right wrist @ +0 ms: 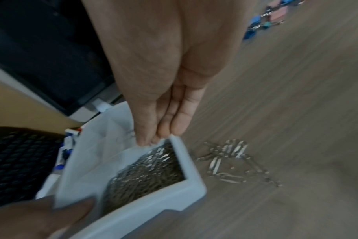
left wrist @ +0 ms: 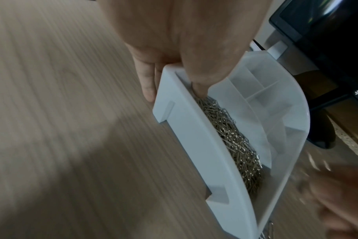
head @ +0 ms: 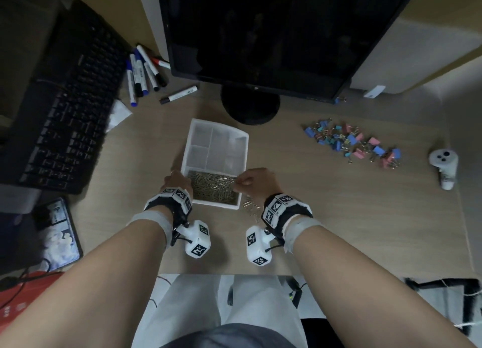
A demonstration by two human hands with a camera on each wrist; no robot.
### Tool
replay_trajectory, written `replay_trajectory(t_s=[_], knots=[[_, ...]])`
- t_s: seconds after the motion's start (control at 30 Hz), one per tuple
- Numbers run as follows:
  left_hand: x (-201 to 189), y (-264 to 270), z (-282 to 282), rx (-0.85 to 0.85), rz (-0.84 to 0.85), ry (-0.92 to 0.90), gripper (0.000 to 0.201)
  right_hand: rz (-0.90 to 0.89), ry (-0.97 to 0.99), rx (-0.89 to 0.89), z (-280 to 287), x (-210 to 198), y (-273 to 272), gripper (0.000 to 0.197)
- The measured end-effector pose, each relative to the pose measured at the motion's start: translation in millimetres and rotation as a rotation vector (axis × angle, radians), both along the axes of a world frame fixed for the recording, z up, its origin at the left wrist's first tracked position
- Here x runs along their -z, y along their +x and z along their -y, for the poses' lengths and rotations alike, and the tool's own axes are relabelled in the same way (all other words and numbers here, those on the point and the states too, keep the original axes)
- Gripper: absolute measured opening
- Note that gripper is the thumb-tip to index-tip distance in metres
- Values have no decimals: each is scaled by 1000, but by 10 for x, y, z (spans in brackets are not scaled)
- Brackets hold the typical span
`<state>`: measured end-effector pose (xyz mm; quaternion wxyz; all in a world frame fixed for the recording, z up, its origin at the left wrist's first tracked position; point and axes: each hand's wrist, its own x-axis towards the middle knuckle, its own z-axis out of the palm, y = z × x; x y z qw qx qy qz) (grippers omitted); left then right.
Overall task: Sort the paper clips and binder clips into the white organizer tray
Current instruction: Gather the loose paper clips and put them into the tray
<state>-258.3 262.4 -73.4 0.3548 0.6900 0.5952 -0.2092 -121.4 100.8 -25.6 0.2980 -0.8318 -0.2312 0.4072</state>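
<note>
The white organizer tray (head: 185,154) sits mid-desk, and its near compartment is full of silver paper clips (head: 211,191). My left hand (head: 177,182) grips the tray's near left corner (left wrist: 194,129), thumb inside on the clips (left wrist: 235,140), fingers outside the wall. My right hand (head: 238,182) hovers over the compartment's right end with its fingertips (right wrist: 145,142) gathered, pinching a few clips. Several loose paper clips (head: 251,208) (right wrist: 231,160) lie on the desk just right of the tray (right wrist: 192,169). A pile of coloured binder clips (head: 352,143) lies far right.
A monitor on a round black stand (head: 250,105) rises right behind the tray. A black keyboard (head: 65,113) and several markers (head: 146,71) are at the left. A white controller (head: 443,165) stands far right. A tablet (head: 57,233) lies near left.
</note>
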Motion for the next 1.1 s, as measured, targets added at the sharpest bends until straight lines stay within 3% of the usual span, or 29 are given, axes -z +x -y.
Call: replay_trajectory(t_s=[0.1,0.23,0.33,0.4,0.5,0.57,0.67,0.8,0.9,1.1], knots=[[4,-20,17,26,-18,14,45,-70,-5,-45,-124,-26,-10,17],[52,-46,16,24,-4,28,43,182,-321,19,186,201,122,26],[105,-53,9,17,3,39,45,152,-570,182,446,368,90,51],[118,-57,13,19,1,47,45,75,-616,256,543,410,6,74],[119,-57,9,16,-1,40,48,81,-660,200,556,444,-116,90],[122,-48,-15,7,5,30,49,125,-659,149,521,512,-156,82],[116,-56,-15,17,8,35,49,130,-590,123,456,551,-150,48],[107,-69,10,44,4,46,50,93,-476,227,441,546,-129,12],[121,-86,0,44,19,35,50,93,-428,263,433,500,-160,5],[116,-84,-3,52,5,41,49,155,-433,283,452,444,-157,11]])
